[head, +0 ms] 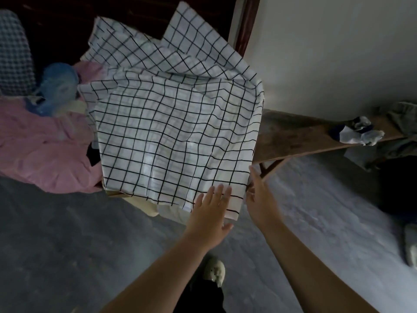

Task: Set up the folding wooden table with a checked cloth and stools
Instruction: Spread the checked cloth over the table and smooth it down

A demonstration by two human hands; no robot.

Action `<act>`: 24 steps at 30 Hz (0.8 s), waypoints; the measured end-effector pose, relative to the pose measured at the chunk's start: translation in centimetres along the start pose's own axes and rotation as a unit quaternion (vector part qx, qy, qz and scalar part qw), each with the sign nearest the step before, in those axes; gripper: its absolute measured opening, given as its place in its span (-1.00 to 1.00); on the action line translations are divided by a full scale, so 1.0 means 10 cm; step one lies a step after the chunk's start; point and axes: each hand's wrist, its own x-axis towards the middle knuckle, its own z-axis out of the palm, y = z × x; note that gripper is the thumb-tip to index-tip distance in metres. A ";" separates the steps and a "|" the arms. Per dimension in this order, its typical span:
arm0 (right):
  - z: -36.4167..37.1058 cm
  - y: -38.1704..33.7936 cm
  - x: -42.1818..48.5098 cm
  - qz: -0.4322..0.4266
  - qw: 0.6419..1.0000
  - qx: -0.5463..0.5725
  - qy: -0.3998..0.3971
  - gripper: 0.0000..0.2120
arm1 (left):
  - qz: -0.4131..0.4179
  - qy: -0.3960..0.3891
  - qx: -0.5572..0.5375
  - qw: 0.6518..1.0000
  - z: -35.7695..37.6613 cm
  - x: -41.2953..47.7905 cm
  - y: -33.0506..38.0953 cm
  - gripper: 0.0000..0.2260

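Left hand (209, 213) flat on checked cloth (171, 123) | right hand (259, 197) unclenched at its edge | pink fabric (45, 143) (crumpled) alongside

No readable text (only plain grid).

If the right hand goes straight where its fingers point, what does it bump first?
Probably the right hand meets the edge of the white, black-checked cloth first; the brown wooden bench sits close beside, depth unclear.
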 end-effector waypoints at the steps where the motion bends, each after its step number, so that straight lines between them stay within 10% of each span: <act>1: 0.04 0.00 0.06 -0.002 1.000 -0.001 -0.004 -0.37 | 0.001 0.004 -0.006 1.000 0.04 0.07 -0.02 -0.15; 10: 0.12 0.03 0.38 -0.099 0.991 -0.074 0.041 -0.75 | 0.032 0.078 -0.072 0.994 0.05 0.27 -0.18 -0.25; 24: -0.32 -0.71 0.18 -0.224 0.955 -0.157 0.115 -0.72 | 0.063 0.210 -0.050 0.974 -1.25 -0.40 -0.42 -0.45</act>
